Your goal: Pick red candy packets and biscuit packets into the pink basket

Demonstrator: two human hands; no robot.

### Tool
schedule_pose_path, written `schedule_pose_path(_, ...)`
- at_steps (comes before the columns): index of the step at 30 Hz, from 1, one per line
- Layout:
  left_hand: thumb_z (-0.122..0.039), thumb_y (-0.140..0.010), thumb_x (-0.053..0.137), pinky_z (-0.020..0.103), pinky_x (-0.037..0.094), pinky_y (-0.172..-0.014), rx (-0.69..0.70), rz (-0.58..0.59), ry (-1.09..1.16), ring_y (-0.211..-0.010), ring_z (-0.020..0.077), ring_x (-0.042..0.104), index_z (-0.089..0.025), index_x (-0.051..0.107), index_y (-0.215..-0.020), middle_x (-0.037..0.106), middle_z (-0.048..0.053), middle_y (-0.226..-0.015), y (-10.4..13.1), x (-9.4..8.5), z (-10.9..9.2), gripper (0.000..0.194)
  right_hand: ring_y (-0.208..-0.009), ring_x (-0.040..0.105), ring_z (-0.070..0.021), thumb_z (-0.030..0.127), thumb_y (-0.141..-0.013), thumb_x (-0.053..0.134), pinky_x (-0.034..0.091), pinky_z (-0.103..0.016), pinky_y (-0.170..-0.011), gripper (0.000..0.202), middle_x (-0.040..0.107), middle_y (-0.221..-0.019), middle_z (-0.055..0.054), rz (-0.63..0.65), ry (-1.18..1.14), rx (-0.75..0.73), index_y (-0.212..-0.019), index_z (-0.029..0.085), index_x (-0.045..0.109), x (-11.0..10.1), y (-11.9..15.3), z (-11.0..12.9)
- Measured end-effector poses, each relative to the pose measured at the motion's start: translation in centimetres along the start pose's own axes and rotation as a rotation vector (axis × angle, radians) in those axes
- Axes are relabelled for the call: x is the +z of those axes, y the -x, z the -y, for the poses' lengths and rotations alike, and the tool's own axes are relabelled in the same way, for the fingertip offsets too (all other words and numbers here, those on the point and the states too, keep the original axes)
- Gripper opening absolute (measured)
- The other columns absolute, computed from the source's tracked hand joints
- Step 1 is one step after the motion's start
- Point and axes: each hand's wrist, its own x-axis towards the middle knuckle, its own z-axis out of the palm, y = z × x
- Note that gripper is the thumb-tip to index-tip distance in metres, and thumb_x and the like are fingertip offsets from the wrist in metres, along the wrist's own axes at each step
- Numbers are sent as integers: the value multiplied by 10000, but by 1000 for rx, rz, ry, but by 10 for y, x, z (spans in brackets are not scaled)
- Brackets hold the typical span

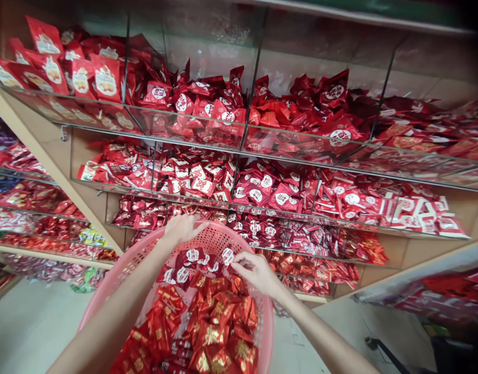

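Observation:
A pink perforated basket [268, 332] sits low in the centre, holding shiny red-and-gold packets [213, 332] and dark red packets with white labels [182, 275]. Over its far left rim is my left hand [182, 228], blurred, its thumb held apart from the fingers and no item seen in it. At the right inside of the basket, my right hand [254, 267] pinches a dark red packet with a white label [228, 255] between thumb and fingertips.
Glass-fronted shelves [207, 143] filled with red wrapped packets rise beyond the basket. More shelves with mixed packets [40, 195] stand at the left. A black curved bar [382, 350] is near the floor at the lower right.

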Motion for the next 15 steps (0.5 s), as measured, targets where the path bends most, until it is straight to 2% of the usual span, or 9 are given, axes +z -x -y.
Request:
schedule_pose_path(4, -725, -766, 150, 370, 394, -786, -7, -7, 26, -930, 292, 585, -192, 561, -1172, 652, 146, -928, 0, 2, 1, 786, -603, 577, -110, 323, -778, 529, 456, -211, -563, 145, 606, -696, 16, 115, -68, 60, -778, 190, 586, 14, -25, -17)
schedule_pose_path(8, -725, -764, 150, 372, 392, -783, -13, -8, 14, -923, 295, 589, -199, 550, -1188, 654, 145, -927, 0, 2, 1, 785, -400, 516, -89, 250, -759, 504, 402, -190, -424, 67, 539, -536, 64, 199, -209, 220, -785, 189, 515, 27, -43, -39)
schedule_pose_path(10, -723, -766, 152, 369, 391, -784, -18, -10, 8, -919, 291, 590, -199, 549, -1187, 656, 142, -921, 1, 2, 1, 781, -353, 499, -93, 214, -768, 467, 373, -183, -397, 38, 496, -469, 85, 207, -222, 254, -791, 195, 490, 31, -48, -46)
schedule_pose_path(12, -722, -768, 152, 364, 393, -783, -18, -8, 5, -911, 286, 593, -196, 554, -1178, 658, 139, -906, 1, 1, 1, 779, -352, 507, -100, 178, -775, 434, 343, -177, -383, 58, 472, -452, 89, 185, -165, 265, -793, 196, 486, 32, -51, -49)
schedule_pose_path(15, -723, -769, 135, 360, 403, -758, -7, -10, -1, -882, 282, 599, -193, 565, -1160, 657, 136, -872, 1, 0, 1, 787, -415, 534, -99, 107, -752, 436, 347, -181, -428, 120, 513, -506, 62, 121, 78, 241, -785, 186, 521, 33, -52, -50)
